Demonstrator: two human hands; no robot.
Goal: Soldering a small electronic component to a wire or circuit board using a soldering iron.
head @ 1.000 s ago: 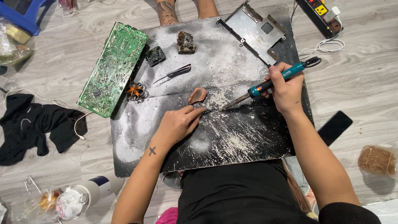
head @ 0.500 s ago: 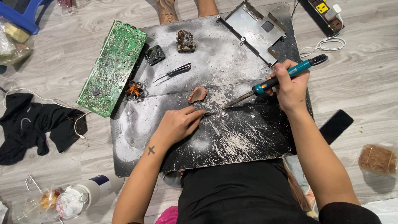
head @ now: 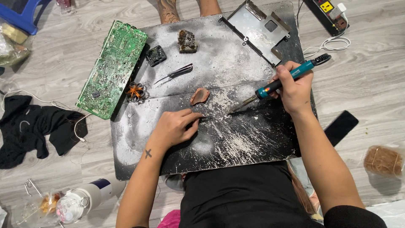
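My right hand (head: pixel 294 88) grips a teal-handled soldering iron (head: pixel 287 79), its metal tip slanting down-left onto the scorched dark work board (head: pixel 236 139). My left hand (head: pixel 175 126) lies on the board and pinches a thin dark piece (head: pixel 206 118) that points toward the iron's tip. A small brown lump (head: pixel 199 96) sits just above my left fingers. Black tweezers (head: pixel 174 74) lie farther up the board.
A green circuit board (head: pixel 112 67) overhangs the board's left edge beside an orange coil part (head: pixel 136 92). A metal frame plate (head: pixel 259 27) lies top right, a power strip (head: pixel 329 12) beyond. Black cloth (head: pixel 29 126), phone (head: pixel 341 126), bottle (head: pixel 84 199) lie on the floor.
My right hand has drawn the soldering iron slightly up and right, its tip now a little farther from my left fingers. My left hand stays in place.
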